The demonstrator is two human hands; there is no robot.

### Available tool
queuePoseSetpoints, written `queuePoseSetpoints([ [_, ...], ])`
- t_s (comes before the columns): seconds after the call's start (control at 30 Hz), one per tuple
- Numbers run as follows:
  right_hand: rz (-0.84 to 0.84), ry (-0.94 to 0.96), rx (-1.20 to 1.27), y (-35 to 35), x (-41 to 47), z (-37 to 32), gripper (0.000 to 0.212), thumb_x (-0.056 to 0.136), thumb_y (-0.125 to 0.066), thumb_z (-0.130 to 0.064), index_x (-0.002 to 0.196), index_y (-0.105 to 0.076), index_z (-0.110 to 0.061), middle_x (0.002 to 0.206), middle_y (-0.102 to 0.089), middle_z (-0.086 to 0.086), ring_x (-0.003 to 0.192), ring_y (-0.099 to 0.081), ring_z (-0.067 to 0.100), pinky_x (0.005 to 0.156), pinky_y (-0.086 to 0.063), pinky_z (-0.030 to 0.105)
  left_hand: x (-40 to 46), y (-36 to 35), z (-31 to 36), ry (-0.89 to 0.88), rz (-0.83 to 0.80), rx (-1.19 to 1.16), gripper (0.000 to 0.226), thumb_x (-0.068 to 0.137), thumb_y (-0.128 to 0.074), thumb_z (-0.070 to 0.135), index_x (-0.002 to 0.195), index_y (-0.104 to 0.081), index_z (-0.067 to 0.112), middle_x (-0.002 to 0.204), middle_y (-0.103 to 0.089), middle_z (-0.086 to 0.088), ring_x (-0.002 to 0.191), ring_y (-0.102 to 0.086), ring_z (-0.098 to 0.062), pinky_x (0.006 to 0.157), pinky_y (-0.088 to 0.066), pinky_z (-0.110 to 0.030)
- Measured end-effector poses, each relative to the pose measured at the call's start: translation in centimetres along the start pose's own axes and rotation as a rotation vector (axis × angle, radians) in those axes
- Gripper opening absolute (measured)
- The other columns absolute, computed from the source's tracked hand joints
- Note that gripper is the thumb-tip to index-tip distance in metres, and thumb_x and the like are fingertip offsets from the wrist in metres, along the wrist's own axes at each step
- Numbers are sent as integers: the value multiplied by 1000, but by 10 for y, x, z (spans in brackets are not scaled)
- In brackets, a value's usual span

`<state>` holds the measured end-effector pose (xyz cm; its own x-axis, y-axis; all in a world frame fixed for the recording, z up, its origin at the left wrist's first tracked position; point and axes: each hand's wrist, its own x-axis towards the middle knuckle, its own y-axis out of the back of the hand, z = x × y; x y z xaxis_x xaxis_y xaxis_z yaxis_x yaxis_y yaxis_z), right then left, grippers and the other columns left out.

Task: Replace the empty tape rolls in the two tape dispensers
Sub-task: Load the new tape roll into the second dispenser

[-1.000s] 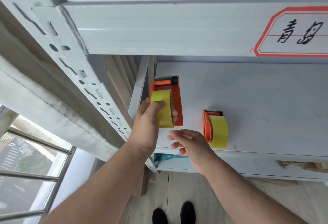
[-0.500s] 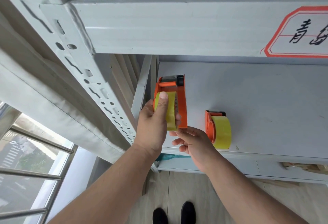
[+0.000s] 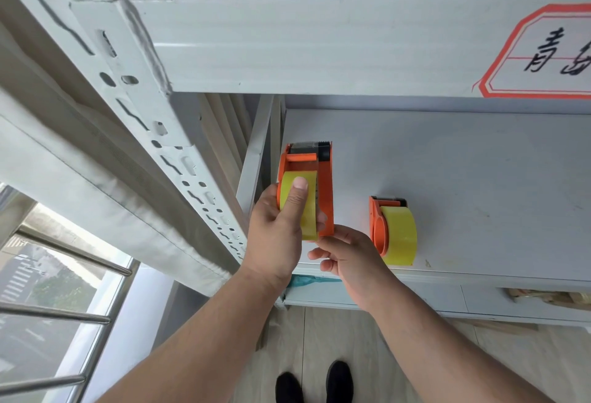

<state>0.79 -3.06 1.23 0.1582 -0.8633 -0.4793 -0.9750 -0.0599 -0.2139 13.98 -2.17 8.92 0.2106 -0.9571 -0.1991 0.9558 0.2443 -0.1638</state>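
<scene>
Left grip (image 3: 275, 236): fingers wrapped round the orange tape dispenser (image 3: 323, 185), thumb pressed flat on its yellow tape roll (image 3: 308, 211); unit raised above the left end of the grey shelf (image 3: 463, 163). Right grip (image 3: 348, 258): fingertips pinching the dispenser's lower end. Second orange dispenser (image 3: 379, 230), fitted with a yellow roll (image 3: 399, 236), resting on the shelf just right of the hands. Red-bordered label (image 3: 540, 54) on the beam above, far right.

Grey metal shelving (image 3: 447, 163) with a slotted upright (image 3: 134, 108) stands beside a barred window (image 3: 48, 290), over pale wood-look flooring (image 3: 367, 345).
</scene>
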Motion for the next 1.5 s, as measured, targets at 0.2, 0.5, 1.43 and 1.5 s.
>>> queuePoseSetpoints([
  [0.2,-82,18,22,-9,-7,-6,19,93,-65,-26,98,-82,-21,96,-81,0,80,-74,16,74,-50,35,4,2,-8,2,82,19,48,101,-60,53,109,-69,6,70,-75,-7,65,-73,-20,75,-66,-42],
  [0.5,6,-55,51,-12,-2,2,19,103,-63,-24,97,-78,-13,83,-78,6,73,-73,18,75,-54,36,8,12,-28,40,-30,-19,33,96,-63,35,111,-64,6,79,-76,-9,74,-74,-24,73,-60,-39],
  [1.43,451,-480,217,-17,50,52,24,107,-47,-8,111,-71,-3,88,-82,12,78,-81,20,60,-62,30,53,26,-113,229,-164,92,23,101,-70,31,113,-78,14,105,-84,-9,97,-80,-24,77,-62,-23],
  [1.5,466,-481,225,-19,49,53,25,107,-47,-7,113,-70,-3,87,-82,11,77,-80,19,57,-61,29,54,26,-116,226,-168,98,24,100,-70,32,114,-78,14,105,-84,-7,97,-81,-24,78,-63,-24],
])
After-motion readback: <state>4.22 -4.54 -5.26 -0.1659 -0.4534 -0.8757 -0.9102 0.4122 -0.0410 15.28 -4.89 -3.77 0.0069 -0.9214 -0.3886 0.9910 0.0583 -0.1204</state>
